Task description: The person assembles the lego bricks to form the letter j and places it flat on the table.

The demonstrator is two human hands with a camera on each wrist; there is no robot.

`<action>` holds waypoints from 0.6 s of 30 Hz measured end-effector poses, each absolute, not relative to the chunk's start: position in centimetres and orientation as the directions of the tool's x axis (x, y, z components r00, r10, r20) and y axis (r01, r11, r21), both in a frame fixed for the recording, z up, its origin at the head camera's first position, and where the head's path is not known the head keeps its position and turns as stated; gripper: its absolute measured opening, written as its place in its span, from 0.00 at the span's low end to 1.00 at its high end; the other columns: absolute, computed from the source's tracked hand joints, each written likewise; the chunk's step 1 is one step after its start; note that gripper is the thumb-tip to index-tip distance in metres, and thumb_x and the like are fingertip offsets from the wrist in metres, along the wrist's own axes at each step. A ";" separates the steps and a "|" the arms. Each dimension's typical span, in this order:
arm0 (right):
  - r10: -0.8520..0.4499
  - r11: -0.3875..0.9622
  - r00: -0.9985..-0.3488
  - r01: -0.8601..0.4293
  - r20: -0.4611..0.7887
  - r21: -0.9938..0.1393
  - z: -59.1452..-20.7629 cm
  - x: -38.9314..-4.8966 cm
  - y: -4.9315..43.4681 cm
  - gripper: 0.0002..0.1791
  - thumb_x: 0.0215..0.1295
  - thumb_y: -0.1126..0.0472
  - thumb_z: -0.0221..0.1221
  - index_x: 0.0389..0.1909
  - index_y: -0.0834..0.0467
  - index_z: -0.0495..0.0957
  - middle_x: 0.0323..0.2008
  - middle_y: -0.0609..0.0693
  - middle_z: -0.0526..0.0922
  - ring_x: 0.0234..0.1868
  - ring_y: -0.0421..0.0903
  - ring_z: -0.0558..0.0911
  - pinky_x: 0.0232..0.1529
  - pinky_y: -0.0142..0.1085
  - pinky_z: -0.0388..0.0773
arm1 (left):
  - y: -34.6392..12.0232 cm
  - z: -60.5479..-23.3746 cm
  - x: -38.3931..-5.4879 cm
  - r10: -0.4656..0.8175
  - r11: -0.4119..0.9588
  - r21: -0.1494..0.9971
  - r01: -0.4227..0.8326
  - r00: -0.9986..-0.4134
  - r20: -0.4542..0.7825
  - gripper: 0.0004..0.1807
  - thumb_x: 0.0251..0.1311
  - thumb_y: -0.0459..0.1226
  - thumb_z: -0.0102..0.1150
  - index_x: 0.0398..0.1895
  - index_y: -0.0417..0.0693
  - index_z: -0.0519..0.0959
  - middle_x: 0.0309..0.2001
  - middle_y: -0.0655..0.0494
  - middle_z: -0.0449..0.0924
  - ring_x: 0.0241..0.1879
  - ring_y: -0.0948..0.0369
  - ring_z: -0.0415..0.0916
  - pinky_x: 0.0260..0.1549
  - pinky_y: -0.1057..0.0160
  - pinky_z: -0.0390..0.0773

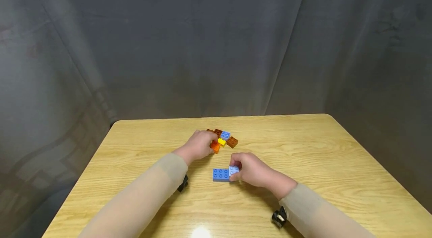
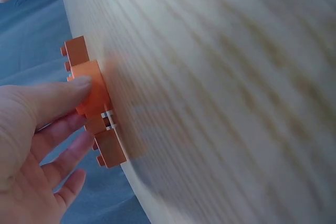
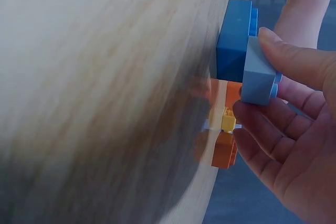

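Right hand (image 1: 251,170) pinches the pale blue brick (image 1: 233,170) at the right end of the blue brick (image 1: 221,175); best keep it square and press evenly. Left hand (image 1: 199,144) grips the orange brick (image 1: 216,147) beside the yellow brick (image 1: 221,142).

Left sleeve (image 1: 135,200): long, plain beige, lower left of frame
Right sleeve (image 1: 324,215): matching beige, lower right
Left wrist camera (image 1: 183,184): small, black
Right wrist camera (image 1: 278,217): black, pale patch

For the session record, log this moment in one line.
left hand: grips orange brick | right hand: grips light-blue brick over right end of blue brick | yellow brick: beside orange brick
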State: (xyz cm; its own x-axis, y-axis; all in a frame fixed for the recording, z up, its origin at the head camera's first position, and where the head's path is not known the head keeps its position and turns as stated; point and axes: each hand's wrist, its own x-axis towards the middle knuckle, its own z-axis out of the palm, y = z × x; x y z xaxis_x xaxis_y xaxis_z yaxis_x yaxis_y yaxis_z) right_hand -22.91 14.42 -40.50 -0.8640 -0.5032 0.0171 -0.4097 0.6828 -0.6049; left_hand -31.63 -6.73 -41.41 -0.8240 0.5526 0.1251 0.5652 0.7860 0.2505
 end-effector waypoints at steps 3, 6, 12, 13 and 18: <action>-0.505 0.685 -0.863 -0.410 0.013 -0.602 -40.6 -23.0 14.4 0.14 0.50 0.62 0.75 0.28 0.52 0.76 0.27 0.42 0.76 0.30 0.42 0.73 0.31 0.36 0.71 | -6.8 -41.5 -31.6 0.563 0.783 0.243 0.572 -0.819 0.114 0.14 0.55 0.37 0.73 0.45 0.51 0.83 0.40 0.61 0.82 0.42 0.58 0.74 0.50 0.53 0.67; -0.504 0.689 -0.864 -0.409 0.011 -0.599 -40.7 -23.1 14.5 0.15 0.50 0.62 0.76 0.28 0.51 0.76 0.27 0.41 0.76 0.30 0.42 0.73 0.31 0.36 0.71 | -7.0 -41.5 -31.4 0.569 0.778 0.248 0.576 -0.815 0.110 0.16 0.56 0.40 0.73 0.48 0.52 0.84 0.47 0.60 0.82 0.47 0.58 0.74 0.55 0.51 0.66; -0.513 0.686 -0.858 -0.418 0.011 -0.595 -40.7 -23.2 14.6 0.15 0.51 0.61 0.75 0.29 0.51 0.76 0.27 0.41 0.76 0.30 0.42 0.73 0.31 0.37 0.71 | -8.0 -40.3 -30.1 0.561 0.755 0.347 0.557 -0.822 0.100 0.19 0.57 0.43 0.71 0.52 0.50 0.83 0.54 0.56 0.79 0.58 0.53 0.72 0.62 0.49 0.64; -0.513 0.687 -0.858 -0.417 0.009 -0.595 -40.6 -23.2 14.6 0.14 0.51 0.61 0.75 0.29 0.50 0.76 0.27 0.41 0.76 0.30 0.42 0.73 0.31 0.36 0.71 | -8.2 -40.1 -29.8 0.563 0.745 0.372 0.554 -0.821 0.097 0.20 0.57 0.43 0.71 0.53 0.49 0.83 0.53 0.55 0.79 0.57 0.52 0.73 0.60 0.50 0.66; -0.514 0.686 -0.858 -0.415 0.005 -0.597 -40.4 -23.3 14.8 0.14 0.52 0.62 0.75 0.29 0.51 0.76 0.26 0.42 0.76 0.30 0.42 0.72 0.31 0.37 0.70 | -9.0 -39.4 -28.0 0.589 0.693 0.477 0.541 -0.806 0.058 0.20 0.58 0.40 0.71 0.53 0.46 0.82 0.45 0.59 0.77 0.45 0.58 0.75 0.49 0.57 0.75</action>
